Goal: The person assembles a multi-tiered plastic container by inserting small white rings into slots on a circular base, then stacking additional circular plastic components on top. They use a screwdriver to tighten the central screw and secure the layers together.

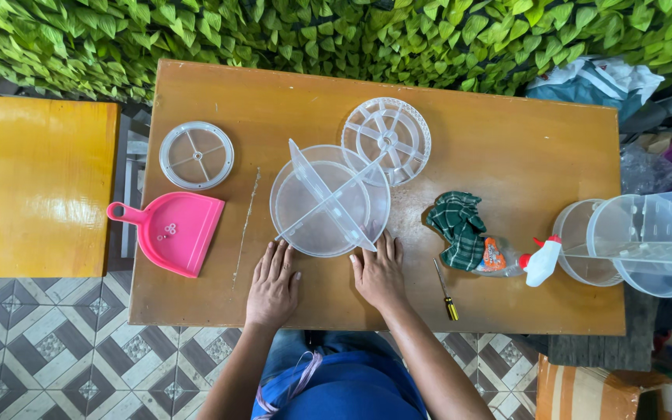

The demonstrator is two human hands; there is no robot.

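Observation:
A clear round plastic tray with crossed upright dividers (pixel 328 201) lies in the middle of a brown wooden table (pixel 507 155). My left hand (pixel 272 284) rests flat on the table just below its near left edge, fingers spread, holding nothing. My right hand (pixel 380 274) lies flat by its near right edge, fingertips touching or almost touching the rim. A clear spoked round lid (pixel 387 138) sits behind the tray, partly under it. Another clear round disc with spokes (pixel 196 155) lies to the left.
A pink dustpan (pixel 173 230) holding small white rings lies at the left. A green checked cloth (pixel 457 225), a spray bottle on its side (pixel 519 260) and a yellow-handled screwdriver (pixel 446 292) lie at the right. Clear plastic containers (pixel 639 241) overhang the right edge. A yellow stool (pixel 40 183) stands left; leafy wall behind.

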